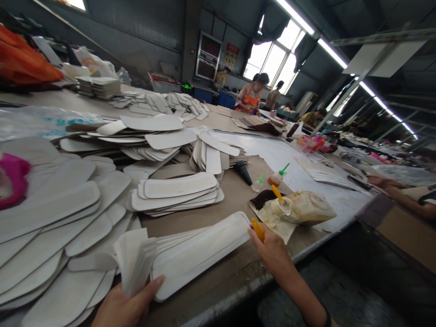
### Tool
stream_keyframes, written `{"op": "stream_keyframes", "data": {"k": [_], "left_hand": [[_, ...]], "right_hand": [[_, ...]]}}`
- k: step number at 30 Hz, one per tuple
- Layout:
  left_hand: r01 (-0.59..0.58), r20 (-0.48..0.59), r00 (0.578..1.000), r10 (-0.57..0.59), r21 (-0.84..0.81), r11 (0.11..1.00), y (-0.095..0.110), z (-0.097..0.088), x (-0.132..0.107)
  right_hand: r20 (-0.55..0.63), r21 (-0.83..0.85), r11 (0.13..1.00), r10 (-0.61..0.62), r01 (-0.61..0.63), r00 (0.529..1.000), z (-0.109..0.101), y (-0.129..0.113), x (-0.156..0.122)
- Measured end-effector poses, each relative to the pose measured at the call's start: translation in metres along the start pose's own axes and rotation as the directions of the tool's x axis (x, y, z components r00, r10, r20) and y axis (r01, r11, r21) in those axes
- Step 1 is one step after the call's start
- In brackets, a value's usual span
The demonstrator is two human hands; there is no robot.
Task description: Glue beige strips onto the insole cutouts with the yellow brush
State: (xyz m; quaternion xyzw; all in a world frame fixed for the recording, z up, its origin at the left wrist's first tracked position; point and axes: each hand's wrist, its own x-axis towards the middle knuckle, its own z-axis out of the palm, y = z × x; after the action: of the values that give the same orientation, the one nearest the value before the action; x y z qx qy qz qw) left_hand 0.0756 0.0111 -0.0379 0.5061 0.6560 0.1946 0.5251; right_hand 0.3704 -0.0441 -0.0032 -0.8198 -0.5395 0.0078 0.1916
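My left hand (pixel 124 305) grips the near end of a fanned stack of white insole-shaped pieces (pixel 190 250) lying on the brown table (pixel 235 190). Its thumb presses on the top piece. At the far end of that stack my right hand (pixel 270 250) is closed round a yellow brush handle (pixel 258 228). Just beyond the right hand sits a glue-crusted pot (pixel 304 206) with a second yellow-handled brush (pixel 277 193) resting in it. Another neat stack of white pieces (pixel 177 193) lies behind the one I hold.
Piles of white pieces (pixel 51 227) cover the left of the table. Small glue bottles (pixel 275 178) and a black cone (pixel 243 172) stand mid-table. A pink object (pixel 12 179) is at far left. A co-worker's arm (pixel 398 190) rests at right; other people work farther back.
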Motion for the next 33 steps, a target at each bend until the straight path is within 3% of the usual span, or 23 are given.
{"op": "stream_keyframes", "data": {"k": [4, 6, 9, 11, 16, 20, 25, 30, 33], "left_hand": [[-0.057, -0.017, 0.998, 0.056, -0.041, 0.998, 0.003, 0.000, -0.003], [-0.066, 0.009, 0.998, 0.066, -0.047, 0.997, 0.007, -0.003, -0.006], [-0.059, 0.024, 0.998, 0.061, -0.078, 0.995, 0.014, -0.010, -0.012], [-0.062, 0.004, 0.998, 0.063, -0.117, 0.991, 0.018, -0.015, -0.015], [-0.041, -0.014, 0.999, 0.038, -0.349, 0.936, 0.014, -0.025, -0.020], [0.027, -0.014, 0.999, -0.041, -0.544, 0.839, 0.015, -0.032, -0.024], [0.117, 0.185, 0.983, 0.009, -0.659, 0.743, 0.015, -0.048, -0.031], [0.269, 0.331, 0.943, 0.033, -0.818, 0.509, 0.001, -0.063, -0.033], [0.297, 0.342, 0.939, 0.035, -0.859, 0.417, -0.015, -0.070, -0.032]], "right_hand": [[0.015, 0.065, 0.996, 0.067, -0.068, 0.998, -0.007, -0.004, 0.001], [0.022, 0.119, 0.979, 0.164, -0.165, 0.986, -0.013, -0.007, 0.002], [0.183, 0.275, 0.861, 0.390, -0.428, 0.902, -0.020, -0.012, 0.004], [0.306, 0.424, 0.735, 0.434, -0.529, 0.847, -0.024, -0.017, 0.003], [0.386, 0.691, 0.467, 0.407, -0.551, 0.828, -0.032, -0.032, -0.004], [0.389, 0.748, 0.400, 0.382, -0.530, 0.838, -0.036, -0.046, -0.009], [0.417, 0.800, 0.313, 0.324, -0.512, 0.849, -0.031, -0.065, -0.015], [0.581, 0.786, 0.079, 0.247, -0.614, 0.775, -0.018, -0.088, -0.024], [0.639, 0.733, 0.104, 0.235, -0.673, 0.732, -0.007, -0.097, -0.027]]}}
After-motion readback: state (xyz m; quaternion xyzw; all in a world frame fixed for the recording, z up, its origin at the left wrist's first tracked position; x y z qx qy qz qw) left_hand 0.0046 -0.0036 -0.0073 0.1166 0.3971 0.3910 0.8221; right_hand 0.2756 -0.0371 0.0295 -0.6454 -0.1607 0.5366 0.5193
